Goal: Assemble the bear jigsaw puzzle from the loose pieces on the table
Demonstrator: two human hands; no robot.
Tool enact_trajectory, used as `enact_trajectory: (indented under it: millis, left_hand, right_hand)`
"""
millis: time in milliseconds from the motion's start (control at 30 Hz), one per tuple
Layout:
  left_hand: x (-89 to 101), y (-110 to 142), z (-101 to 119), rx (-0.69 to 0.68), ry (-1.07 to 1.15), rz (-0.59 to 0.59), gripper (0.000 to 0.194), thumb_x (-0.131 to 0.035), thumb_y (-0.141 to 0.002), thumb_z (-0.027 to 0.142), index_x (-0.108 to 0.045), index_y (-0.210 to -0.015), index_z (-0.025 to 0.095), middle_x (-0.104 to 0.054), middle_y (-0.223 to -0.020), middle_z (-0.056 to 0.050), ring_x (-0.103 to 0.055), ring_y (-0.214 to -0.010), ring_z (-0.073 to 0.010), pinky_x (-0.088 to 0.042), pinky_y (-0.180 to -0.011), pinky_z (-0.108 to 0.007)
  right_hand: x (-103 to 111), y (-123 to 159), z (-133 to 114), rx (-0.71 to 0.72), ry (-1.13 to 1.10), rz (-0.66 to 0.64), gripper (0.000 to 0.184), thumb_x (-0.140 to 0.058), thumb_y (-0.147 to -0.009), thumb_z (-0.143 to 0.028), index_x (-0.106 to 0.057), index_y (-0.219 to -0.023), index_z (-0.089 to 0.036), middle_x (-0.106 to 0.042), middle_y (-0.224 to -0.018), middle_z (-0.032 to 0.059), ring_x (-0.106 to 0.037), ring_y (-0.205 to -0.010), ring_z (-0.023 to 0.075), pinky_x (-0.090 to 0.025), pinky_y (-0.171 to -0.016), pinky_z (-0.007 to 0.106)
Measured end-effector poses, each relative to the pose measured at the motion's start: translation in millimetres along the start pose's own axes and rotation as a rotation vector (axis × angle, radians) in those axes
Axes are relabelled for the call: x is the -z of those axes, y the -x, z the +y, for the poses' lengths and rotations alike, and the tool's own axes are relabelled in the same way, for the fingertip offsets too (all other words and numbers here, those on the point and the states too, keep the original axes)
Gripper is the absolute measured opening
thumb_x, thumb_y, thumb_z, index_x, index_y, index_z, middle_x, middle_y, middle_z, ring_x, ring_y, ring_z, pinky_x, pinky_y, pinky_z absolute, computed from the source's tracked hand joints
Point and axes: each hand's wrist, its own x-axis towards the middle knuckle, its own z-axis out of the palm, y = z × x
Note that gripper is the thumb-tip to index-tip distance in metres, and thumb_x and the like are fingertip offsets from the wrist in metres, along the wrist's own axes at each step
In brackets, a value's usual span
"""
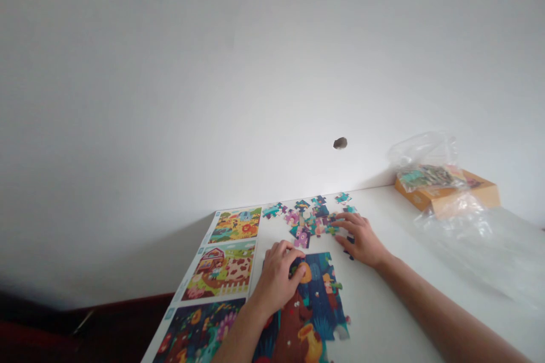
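A partly joined jigsaw puzzle (315, 300) with a brown bear and dark blue forest lies on the white table. My left hand (279, 273) rests on its upper left part, fingers bent and thumb apart, holding nothing that I can see. To the right, my right hand (360, 238) is over the edge of a heap of loose puzzle pieces (304, 218), its fingers spread and the fingertips at the pieces. Below its thumb is a dark blue puzzle piece (349, 247), partly hidden by the hand.
A reference sheet (219, 272) with several printed pictures lies along the table's left edge. At the back right stands an orange box (419, 197), with a clear plastic bag (426, 173) of pieces on it. The wall (272, 96) behind has a small hole (340, 143).
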Motion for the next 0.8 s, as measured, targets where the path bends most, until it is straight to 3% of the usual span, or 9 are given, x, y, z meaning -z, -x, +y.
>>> enact_trajectory:
  millis: [100,167,400,533,633,800]
  left_hand:
    - [0.2,0,1,-0.005,-0.008,0.002,0.018,-0.060,-0.088,0.025,-0.067,-0.104,0.028,-0.058,-0.109,-0.006,-0.055,-0.105,-0.0255,-0.046,-0.093,-0.042]
    - [0.9,0,2,-0.012,-0.021,0.005,0.020,-0.059,-0.088,0.025,-0.067,-0.106,0.028,-0.058,-0.111,-0.006,-0.055,-0.107,-0.0259,-0.046,-0.093,-0.043]
    - [-0.5,-2,0,0.009,-0.162,0.053,0.031,-0.058,-0.089,0.027,-0.064,-0.120,0.028,-0.054,-0.133,-0.007,-0.046,-0.121,-0.0301,-0.042,-0.099,-0.049]
    - [-4.6,-2,-6,-0.046,-0.198,-0.020,0.041,-0.056,-0.092,0.033,-0.056,-0.133,0.034,-0.049,-0.145,0.000,-0.039,-0.129,-0.0333,-0.036,-0.105,-0.054]
    - [-6.2,-1,-7,-0.032,-0.200,-0.026,0.040,-0.057,-0.092,0.038,-0.058,-0.131,0.034,-0.052,-0.144,0.000,-0.039,-0.130,-0.0344,-0.034,-0.105,-0.055]
    - [-4.0,-2,-2,0.032,-0.210,0.042,0.034,-0.061,-0.089,0.035,-0.064,-0.123,0.031,-0.057,-0.136,-0.002,-0.044,-0.123,-0.0326,-0.036,-0.103,-0.052]
  right_hand:
    - [4,2,-12,0.121,0.041,-0.156,0.046,-0.058,-0.088,-0.049,-0.059,-0.131,-0.034,-0.049,-0.147,0.0057,-0.041,-0.133,0.0333,-0.034,-0.106,0.055]
    - [4,3,-16,0.126,0.060,-0.220,0.048,-0.057,-0.088,-0.052,-0.057,-0.132,-0.035,-0.048,-0.148,0.0047,-0.038,-0.136,0.0345,-0.028,-0.109,0.060]
    - [0,1,-16,-0.048,0.205,-0.096,0.031,-0.049,-0.094,-0.043,-0.067,-0.115,-0.029,-0.055,-0.141,0.0056,-0.039,-0.135,0.0335,-0.019,-0.111,0.064]
    - [0,0,-27,0.091,0.162,-0.184,0.045,-0.043,-0.097,-0.050,-0.052,-0.137,-0.033,-0.040,-0.153,0.0023,-0.025,-0.144,0.0370,-0.013,-0.111,0.069]
    - [-1,-1,-35,0.185,0.113,-0.257,0.050,-0.038,-0.098,-0.052,-0.041,-0.146,-0.034,-0.040,-0.153,0.0023,-0.022,-0.145,0.0375,-0.007,-0.111,0.072]
    - [-1,-1,-35,0.111,0.110,-0.201,0.039,-0.037,-0.100,-0.048,-0.055,-0.133,-0.036,-0.053,-0.144,0.0012,-0.032,-0.140,0.0364,-0.006,-0.110,0.073]
